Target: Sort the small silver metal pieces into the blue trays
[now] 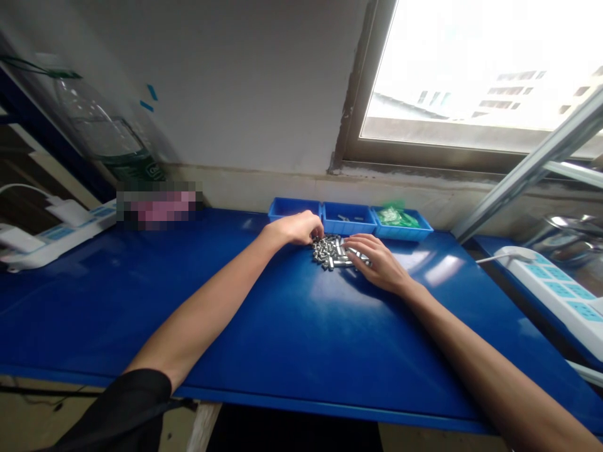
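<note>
The left hand (302,227) curls at the left edge of the small metal parts (326,251), and whether its grip pinches one I cannot tell; the right hand (375,258) holds its grip loosely apart over their right side. The parts lie heaped loose on the glossy tabletop (245,339), so a sweeping finger could scatter them. Beyond, the left blue bin (294,206) sits close enough that a careless knuckle might shift it.
</note>
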{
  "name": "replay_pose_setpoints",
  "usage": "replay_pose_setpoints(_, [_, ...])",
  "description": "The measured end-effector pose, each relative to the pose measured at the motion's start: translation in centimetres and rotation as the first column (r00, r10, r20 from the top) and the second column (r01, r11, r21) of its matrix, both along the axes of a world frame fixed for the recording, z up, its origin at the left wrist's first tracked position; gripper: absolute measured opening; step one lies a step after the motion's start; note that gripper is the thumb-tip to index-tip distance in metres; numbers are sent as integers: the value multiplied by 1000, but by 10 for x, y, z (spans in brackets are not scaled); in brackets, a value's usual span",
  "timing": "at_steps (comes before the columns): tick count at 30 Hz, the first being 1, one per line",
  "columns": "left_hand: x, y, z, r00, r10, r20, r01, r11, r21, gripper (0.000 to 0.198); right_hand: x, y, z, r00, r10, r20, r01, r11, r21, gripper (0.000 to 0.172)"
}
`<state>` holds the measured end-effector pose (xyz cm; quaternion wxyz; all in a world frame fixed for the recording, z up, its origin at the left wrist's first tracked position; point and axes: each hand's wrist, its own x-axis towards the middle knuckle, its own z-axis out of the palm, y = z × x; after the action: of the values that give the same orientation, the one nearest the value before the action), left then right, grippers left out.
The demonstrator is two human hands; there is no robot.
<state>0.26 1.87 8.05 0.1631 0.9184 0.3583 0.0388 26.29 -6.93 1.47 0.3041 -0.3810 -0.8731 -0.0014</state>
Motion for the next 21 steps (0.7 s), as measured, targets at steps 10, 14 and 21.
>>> replay_pose_setpoints(10, [-5,8,-8,996,-12,90,12,1000,-2,37,-2,0,-2,1000,21,-12,-21,1000,0,31])
replay_pose_setpoints(14, [-7,9,-3,995,-21,101,24,999,-29,42,-2,0,-2,999,30,-17,-30,999,12,29])
replay_pose_setpoints(21, [-12,2,16,967,-40,251,96,972,-216,34,-1,2,-5,998,58,-33,-57,998,31,27])
